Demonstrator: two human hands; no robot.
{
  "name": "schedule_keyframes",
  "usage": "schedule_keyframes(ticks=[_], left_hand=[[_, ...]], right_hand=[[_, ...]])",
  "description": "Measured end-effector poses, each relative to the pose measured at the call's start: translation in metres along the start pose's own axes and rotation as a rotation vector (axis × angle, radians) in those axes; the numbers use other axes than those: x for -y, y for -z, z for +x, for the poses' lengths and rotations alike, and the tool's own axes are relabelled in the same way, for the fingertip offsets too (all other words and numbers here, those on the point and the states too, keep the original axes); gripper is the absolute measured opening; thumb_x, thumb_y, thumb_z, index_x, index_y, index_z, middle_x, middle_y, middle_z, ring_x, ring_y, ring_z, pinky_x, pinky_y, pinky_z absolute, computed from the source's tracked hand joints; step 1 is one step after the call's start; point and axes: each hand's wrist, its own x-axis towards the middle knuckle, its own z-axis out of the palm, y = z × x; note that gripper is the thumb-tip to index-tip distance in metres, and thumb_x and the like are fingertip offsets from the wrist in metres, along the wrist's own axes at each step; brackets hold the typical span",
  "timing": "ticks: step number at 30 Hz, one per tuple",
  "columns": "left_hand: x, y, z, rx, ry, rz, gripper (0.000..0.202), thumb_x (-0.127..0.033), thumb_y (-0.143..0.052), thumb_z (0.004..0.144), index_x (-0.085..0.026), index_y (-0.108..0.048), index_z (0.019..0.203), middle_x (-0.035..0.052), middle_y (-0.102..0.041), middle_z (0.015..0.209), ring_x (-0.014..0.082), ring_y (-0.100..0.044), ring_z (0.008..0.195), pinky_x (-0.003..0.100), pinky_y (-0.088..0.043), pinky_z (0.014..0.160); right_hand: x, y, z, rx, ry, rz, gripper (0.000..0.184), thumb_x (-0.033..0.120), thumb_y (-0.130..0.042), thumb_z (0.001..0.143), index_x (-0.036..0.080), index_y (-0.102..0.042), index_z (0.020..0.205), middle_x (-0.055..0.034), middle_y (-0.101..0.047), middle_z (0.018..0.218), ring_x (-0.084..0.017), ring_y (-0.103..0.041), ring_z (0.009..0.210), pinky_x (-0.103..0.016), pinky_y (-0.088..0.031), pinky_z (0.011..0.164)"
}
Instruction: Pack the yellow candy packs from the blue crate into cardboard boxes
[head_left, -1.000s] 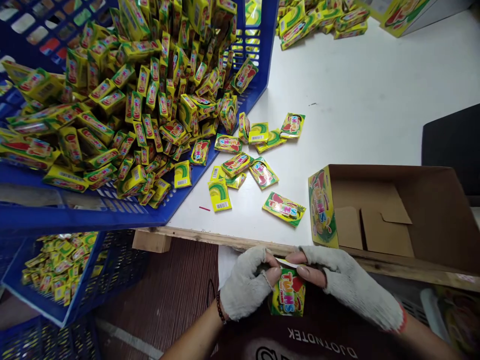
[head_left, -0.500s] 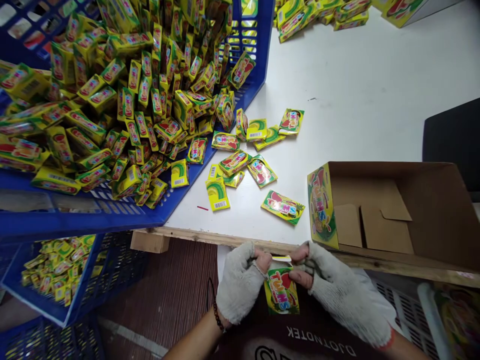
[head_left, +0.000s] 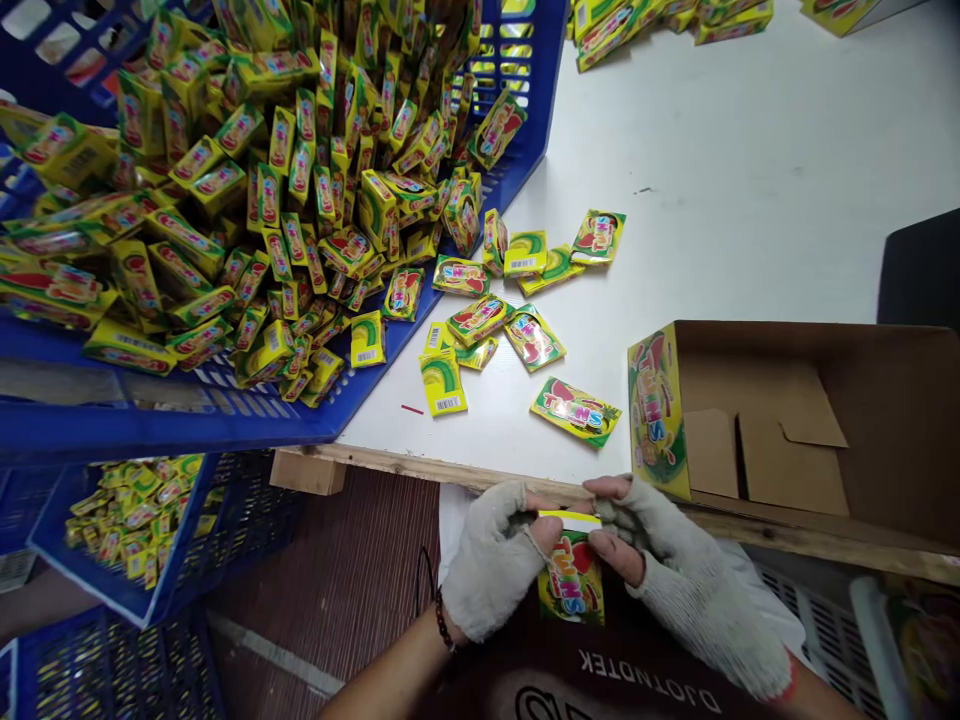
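My left hand (head_left: 499,560), in a white knit glove with bare fingertips, pinches the upper left of a small flat TWINS box (head_left: 574,580). The box is yellow and green with fruit printed on it, and a white flap shows along its top. My right hand (head_left: 660,570), gloved the same way, grips the upper right of this box, its thumb on the front face. Both hands hold it just below the table's front edge, before the dark shirt. On the table above them lies a loose TWINS box (head_left: 576,412), with several more boxes (head_left: 480,318) scattered behind it.
A blue crate (head_left: 262,415) heaped with TWINS boxes tilts on the left of the white table (head_left: 720,180). To the right stands an open brown carton (head_left: 892,400). Further blue crates (head_left: 165,560) sit below on the left. More boxes (head_left: 615,30) lie at the back.
The left thumb has moved onto the front of the box near its top, and more of the white flap shows. The view has shifted slightly; the loose boxes have not moved.
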Motion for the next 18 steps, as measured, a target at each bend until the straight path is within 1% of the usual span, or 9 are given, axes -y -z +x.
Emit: schedule_keyframes(ticks=[2,4,6,7,8,10,13,15,18], left_hand=[[0.003,0.000,-0.002,0.053,-0.006,-0.045,0.051,-0.065,-0.070,0.076,-0.015,-0.071,0.088,0.0076,-0.068,0.087,0.0205,-0.060,0.081,0.031,-0.048,0.075],[0.006,0.002,-0.003,0.125,-0.013,-0.128,0.055,-0.066,-0.070,0.076,-0.015,-0.073,0.094,0.0096,-0.070,0.092,0.0231,-0.063,0.087,0.034,-0.049,0.080],[0.010,0.004,-0.003,0.197,0.010,-0.217,0.054,-0.064,-0.069,0.079,-0.014,-0.073,0.099,0.0099,-0.071,0.094,0.0228,-0.063,0.089,0.034,-0.049,0.082],[0.013,0.005,-0.003,0.217,0.031,-0.255,0.052,-0.062,-0.070,0.080,-0.014,-0.074,0.097,0.0093,-0.071,0.092,0.0215,-0.063,0.086,0.033,-0.048,0.081],[0.014,0.005,-0.003,0.218,0.054,-0.284,0.049,-0.060,-0.071,0.079,-0.013,-0.074,0.093,0.0084,-0.070,0.089,0.0197,-0.062,0.083,0.032,-0.047,0.080],[0.017,0.005,-0.003,0.186,0.091,-0.334,0.046,-0.056,-0.077,0.074,-0.012,-0.072,0.086,0.0061,-0.068,0.083,0.0162,-0.059,0.076,0.029,-0.046,0.075],[0.016,0.002,-0.003,0.166,0.129,-0.378,0.048,-0.056,-0.081,0.070,-0.014,-0.069,0.089,0.0040,-0.066,0.081,0.0137,-0.056,0.071,0.025,-0.044,0.067],[0.013,0.001,-0.002,0.157,0.125,-0.307,0.046,-0.055,-0.082,0.069,-0.014,-0.069,0.086,0.0034,-0.065,0.080,0.0135,-0.055,0.072,0.025,-0.044,0.067],[0.008,0.001,0.001,0.145,0.094,-0.144,0.039,-0.052,-0.081,0.069,-0.014,-0.070,0.077,0.0030,-0.066,0.077,0.0138,-0.055,0.071,0.026,-0.045,0.068]], right_hand=[[0.004,0.003,0.003,0.019,0.056,-0.167,0.027,0.050,-0.058,0.085,0.025,-0.068,0.089,-0.0044,-0.075,0.085,-0.023,-0.070,0.079,-0.033,-0.056,0.071],[0.007,0.007,0.006,0.030,0.080,-0.284,0.027,0.046,-0.055,0.086,0.025,-0.071,0.081,-0.0035,-0.074,0.079,-0.023,-0.069,0.075,-0.032,-0.055,0.066],[0.009,0.010,0.007,0.018,0.073,-0.288,0.029,0.047,-0.053,0.086,0.025,-0.072,0.081,-0.0033,-0.075,0.077,-0.023,-0.069,0.072,-0.030,-0.054,0.063],[0.010,0.011,0.008,0.010,0.069,-0.275,0.030,0.048,-0.054,0.085,0.025,-0.072,0.080,-0.0033,-0.075,0.076,-0.022,-0.068,0.071,-0.030,-0.054,0.062],[0.011,0.011,0.008,0.008,0.062,-0.261,0.030,0.049,-0.056,0.084,0.024,-0.072,0.080,-0.0034,-0.075,0.076,-0.022,-0.068,0.070,-0.029,-0.054,0.062],[0.013,0.011,0.008,0.030,0.054,-0.236,0.030,0.050,-0.057,0.084,0.023,-0.072,0.080,-0.0031,-0.074,0.076,-0.021,-0.067,0.068,-0.029,-0.053,0.061],[0.017,0.011,0.009,0.091,0.061,-0.229,0.030,0.050,-0.057,0.086,0.023,-0.071,0.081,-0.0020,-0.073,0.076,-0.020,-0.066,0.068,-0.028,-0.052,0.062],[0.018,0.011,0.011,0.120,0.068,-0.239,0.031,0.049,-0.056,0.087,0.023,-0.070,0.078,-0.0016,-0.071,0.073,-0.019,-0.064,0.067,-0.028,-0.050,0.060],[0.018,0.011,0.014,0.132,0.075,-0.273,0.031,0.046,-0.054,0.088,0.023,-0.068,0.074,-0.0013,-0.069,0.069,-0.018,-0.062,0.064,-0.028,-0.048,0.057]])
